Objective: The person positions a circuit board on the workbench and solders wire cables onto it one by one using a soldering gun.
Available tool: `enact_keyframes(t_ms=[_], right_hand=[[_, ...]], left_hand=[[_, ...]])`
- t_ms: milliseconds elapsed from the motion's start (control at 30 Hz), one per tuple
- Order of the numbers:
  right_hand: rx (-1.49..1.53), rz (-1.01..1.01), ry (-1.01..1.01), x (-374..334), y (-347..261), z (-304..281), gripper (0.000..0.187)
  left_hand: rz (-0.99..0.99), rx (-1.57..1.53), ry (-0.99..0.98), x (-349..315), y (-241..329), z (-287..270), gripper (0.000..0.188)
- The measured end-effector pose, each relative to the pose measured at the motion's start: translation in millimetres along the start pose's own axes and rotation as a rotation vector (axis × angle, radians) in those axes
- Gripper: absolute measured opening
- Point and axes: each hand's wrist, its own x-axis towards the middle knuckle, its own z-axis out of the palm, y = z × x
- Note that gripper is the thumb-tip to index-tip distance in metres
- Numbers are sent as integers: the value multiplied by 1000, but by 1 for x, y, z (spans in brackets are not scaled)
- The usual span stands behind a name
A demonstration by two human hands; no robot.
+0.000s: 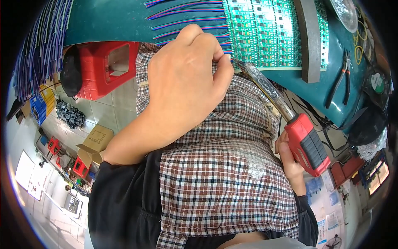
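Note:
My left hand [188,79] is closed in a pinch over the near edge of a panel of green circuit boards [265,37]. Its fingertips hold a thin coloured wire [227,54] against the panel's near left corner. In my right hand [288,157] is a red and black soldering gun [306,143], its fingers wrapped round the handle. The gun's tip [237,61] points up and left, close beside the wire's end; whether they touch I cannot tell. Rows of multicoloured wires [186,18] stick out leftward from the panel's left edge.
A dark bar [307,41] lies across the panel's right part. Orange-handled pliers [342,81] rest on the green mat [107,20] at right, near a clear dish [346,14]. Many loose wires [41,45] hang at far left. A red stool [97,79] and a cardboard box [97,139] stand below.

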Motion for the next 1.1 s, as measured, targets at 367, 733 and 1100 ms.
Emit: enact_keyframes(t_ms=[367,733,1100], right_hand=[[-75,-72,16,-7,5,-3,33],[-34,-48,-9,-2,4,0,36],[26,-127,-101,-6,9,-5,13]], left_hand=[[4,15,3,-1,1,0,16],[32,20,20,-1,0,2,16],[13,21,5,-2,1,0,16]])
